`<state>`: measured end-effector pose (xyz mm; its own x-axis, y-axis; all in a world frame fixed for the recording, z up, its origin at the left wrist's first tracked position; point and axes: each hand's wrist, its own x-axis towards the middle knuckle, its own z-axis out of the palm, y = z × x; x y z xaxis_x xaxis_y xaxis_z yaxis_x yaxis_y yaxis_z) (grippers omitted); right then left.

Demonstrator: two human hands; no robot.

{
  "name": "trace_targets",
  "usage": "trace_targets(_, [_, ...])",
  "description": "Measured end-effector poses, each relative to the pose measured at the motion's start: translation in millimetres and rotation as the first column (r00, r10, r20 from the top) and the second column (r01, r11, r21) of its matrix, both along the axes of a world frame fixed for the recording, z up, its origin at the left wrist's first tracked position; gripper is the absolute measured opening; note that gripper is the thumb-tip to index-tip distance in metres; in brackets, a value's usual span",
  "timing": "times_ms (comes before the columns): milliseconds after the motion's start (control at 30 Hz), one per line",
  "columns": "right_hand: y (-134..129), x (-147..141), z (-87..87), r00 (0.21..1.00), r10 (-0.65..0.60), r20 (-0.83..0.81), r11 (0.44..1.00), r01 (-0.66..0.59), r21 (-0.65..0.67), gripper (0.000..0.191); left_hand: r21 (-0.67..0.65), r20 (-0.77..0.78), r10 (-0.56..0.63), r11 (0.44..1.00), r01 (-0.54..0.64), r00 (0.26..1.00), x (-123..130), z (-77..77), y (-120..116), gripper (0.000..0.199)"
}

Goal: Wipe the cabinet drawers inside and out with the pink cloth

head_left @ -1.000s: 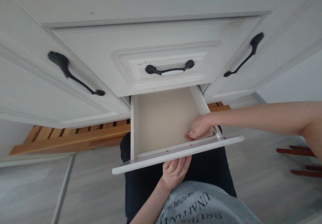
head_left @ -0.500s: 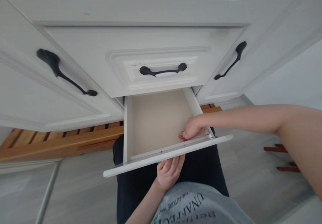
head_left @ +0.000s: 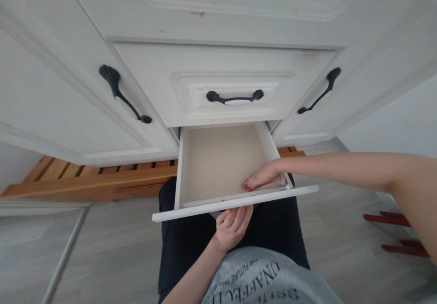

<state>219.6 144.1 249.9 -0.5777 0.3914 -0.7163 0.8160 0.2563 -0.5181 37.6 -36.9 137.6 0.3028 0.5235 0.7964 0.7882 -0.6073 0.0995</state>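
A white drawer (head_left: 221, 158) is pulled out of the cabinet above my lap. My left hand (head_left: 234, 229) has its fingers curled up against the outer side of the drawer front (head_left: 191, 210), near the middle; whatever they hook onto there is hidden. Inside the drawer, my right hand (head_left: 265, 175) reaches down into the front right corner. Its fingers are bent around a small red thing (head_left: 250, 187), too covered to name. Beside that hand, a pale pinkish flat item (head_left: 275, 183) lies along the drawer front.
Above is a closed drawer with a black handle (head_left: 235, 98). Cabinet doors with a left handle (head_left: 124, 95) and a right handle (head_left: 321, 91) flank it. A slatted wooden bench (head_left: 102, 179) runs under the cabinet. Dark red wooden legs (head_left: 389, 220) show on the right.
The view has shifted, so the cabinet appears further right and the drawer front looks more level. Both hands stay in about the same places at the drawer.
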Motion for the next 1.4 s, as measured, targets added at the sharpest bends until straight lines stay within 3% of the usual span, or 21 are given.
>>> trace_targets(100, [-4, -18, 11.2, 0.985, 0.094, -0.143, 0.98, -0.117, -0.16, 0.023, -0.016, 0.004, 0.006, 1.0, -0.006, 1.0, 1, 1.5, 0, 0.04])
trace_targets(267, [-11, -44, 21.6, 0.961, -0.007, -0.275, 0.976, -0.053, -0.21, 0.03, -0.012, -0.021, 0.011, 1.0, -0.011, 1.0, 0, 3.5, -2, 0.041])
trace_targets(433, [-9, -3, 35.8, 0.986, 0.072, -0.15, 0.979, -0.098, -0.179, 0.035, -0.021, -0.117, -0.012, 1.0, 0.01, 0.993, -6, 1.2, -3, 0.048])
trace_targets(533, [-9, 23, 57.5, 0.993, 0.112, 0.022, 0.991, -0.11, -0.082, 0.037, -0.011, -0.122, -0.031, 1.0, 0.029, 0.992, -7, -1.4, -4, 0.048])
trace_targets(600, [-8, 27, 78.4, 0.989, 0.14, 0.05, 0.989, -0.137, -0.056, 0.036, -0.009, -0.096, -0.021, 1.0, 0.02, 0.995, -5, -1.6, -4, 0.047])
trace_targets(700, [-8, 12, 108.1, 0.982, 0.163, -0.097, 0.981, -0.172, -0.092, 0.036, -0.016, -0.056, 0.0, 1.0, -0.001, 0.998, -1, 1.0, -3, 0.045])
trace_targets(767, [-10, -11, 117.7, 0.974, 0.076, -0.211, 0.996, -0.084, -0.028, 0.042, -0.012, -0.033, 0.017, 1.0, -0.017, 0.999, 2, 2.8, -3, 0.044])
trace_targets(833, [-17, -45, 116.2, 0.941, -0.066, -0.331, 0.992, 0.098, 0.083, 0.057, 0.0, -0.018, 0.037, 0.999, -0.037, 0.999, 4, 3.0, -3, 0.042])
trace_targets(900, [-31, -86, 107.5, 0.857, -0.143, -0.495, 0.969, 0.224, 0.108, 0.066, 0.01, -0.02, 0.048, 0.999, -0.048, 0.999, 4, 0.5, -3, 0.04])
trace_targets(967, [-45, -130, 97.5, 0.752, -0.104, -0.65, 0.983, 0.176, 0.046, 0.064, 0.01, -0.038, 0.038, 0.999, -0.038, 0.999, 1, -4.2, -4, 0.04])
trace_targets(1000, [-51, -151, 93.3, 0.741, -0.059, -0.669, 0.989, 0.133, 0.06, 0.062, 0.01, -0.048, 0.024, 1.0, -0.024, 0.999, -1, -6.9, -4, 0.039])
trace_targets(1067, [-57, -186, 86.6, 0.798, 0.082, -0.597, 0.991, -0.004, 0.131, 0.069, 0.011, -0.062, -0.01, 1.0, 0.011, 0.998, -7, -11.4, -4, 0.033])
trace_targets(1133, [-54, -209, 80.8, 0.809, 0.189, -0.557, 0.982, -0.153, 0.111, 0.06, 0.015, -0.072, -0.038, 0.999, 0.04, 0.997, -11, -13.2, -4, 0.03])
trace_targets(1200, [-46, -215, 75.6, 0.731, 0.209, -0.65, 0.964, -0.265, 0.013, 0.035, 0.019, -0.076, -0.053, 0.998, 0.055, 0.996, -13, -11.7, -2, 0.032])
trace_targets(1267, [-39, -206, 73.1, 0.648, 0.176, -0.741, 0.955, -0.295, -0.03, 0.02, 0.022, -0.076, -0.065, 0.998, 0.067, 0.995, -14, -8.1, 0, 0.035])
trace_targets(1333, [-38, -181, 75.6, 0.703, 0.172, -0.69, 0.971, -0.238, -0.001, 0.023, 0.027, -0.073, -0.078, 0.996, 0.08, 0.994, -15, -4.5, 3, 0.037])
trace_targets(1400, [-42, -147, 82.8, 0.849, 0.16, -0.504, 0.987, -0.147, 0.066, 0.035, 0.03, -0.076, -0.086, 0.996, 0.088, 0.993, -15, -2.7, 4, 0.04])
